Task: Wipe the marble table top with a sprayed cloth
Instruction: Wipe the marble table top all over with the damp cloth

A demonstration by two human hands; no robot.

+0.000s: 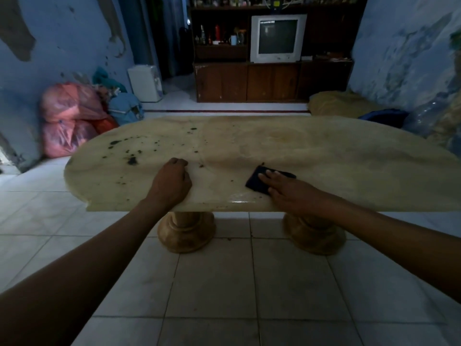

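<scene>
Your right hand (pixel 282 189) pressed flat, fingers straight, on the dark cloth (pixel 259 182) near the marble table top's (pixel 349 161) front edge; left hand (pixel 173 182) rested curled, holding nothing. You needed firm overlapping strokes toward the dark spots (pixel 132 159).

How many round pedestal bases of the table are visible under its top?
2: left pedestal base below the left hand; right pedestal base below the right hand.

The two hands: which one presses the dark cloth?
The right hand, fingers flat on the cloth. The left hand rests curled on the bare table.
</scene>
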